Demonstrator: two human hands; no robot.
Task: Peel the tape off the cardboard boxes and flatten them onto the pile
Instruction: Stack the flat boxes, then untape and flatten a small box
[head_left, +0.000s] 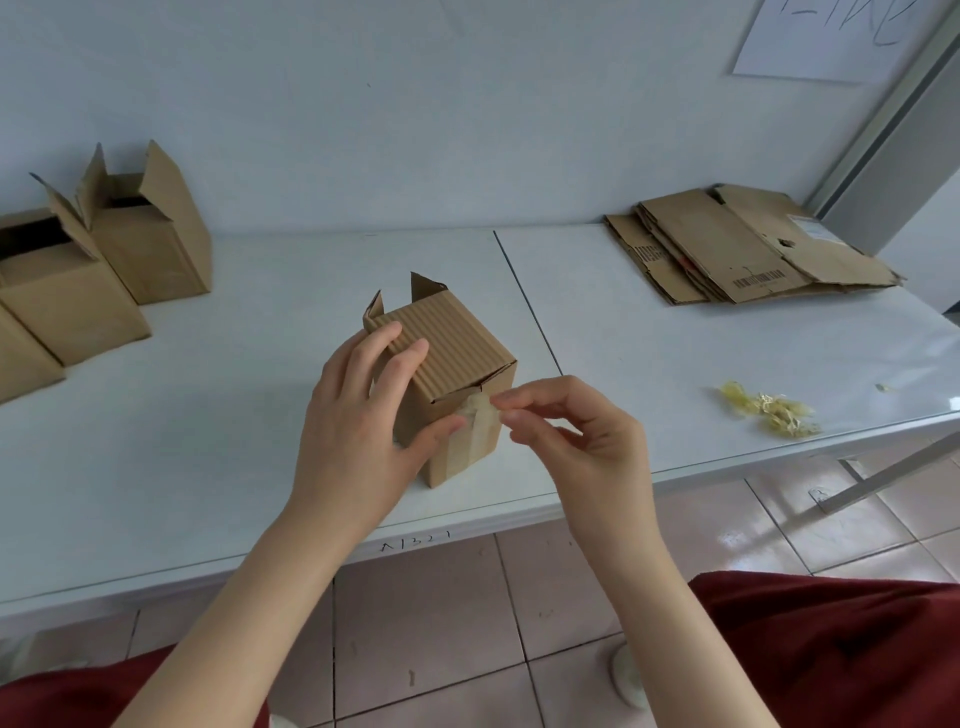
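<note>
Right grip (582, 441) pinching tape (477, 422), ribbed brown box (457, 353)

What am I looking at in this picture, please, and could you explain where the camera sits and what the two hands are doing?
There is no machine here. These are a person's two bare hands, filmed by one wide-angle camera worn on the head, looking forward and down.

The left hand grips a small cardboard box standing on the white table. Its fingers lie over the top and the thumb presses the near side. The right hand pinches the lifted end of a strip of tape at the box's top edge.

At the far left stand open boxes with their flaps up. At the far right lies a pile of flattened cardboard, and nearer to the person a crumpled wad of yellowish tape. A paper sheet hangs on the wall.
</note>
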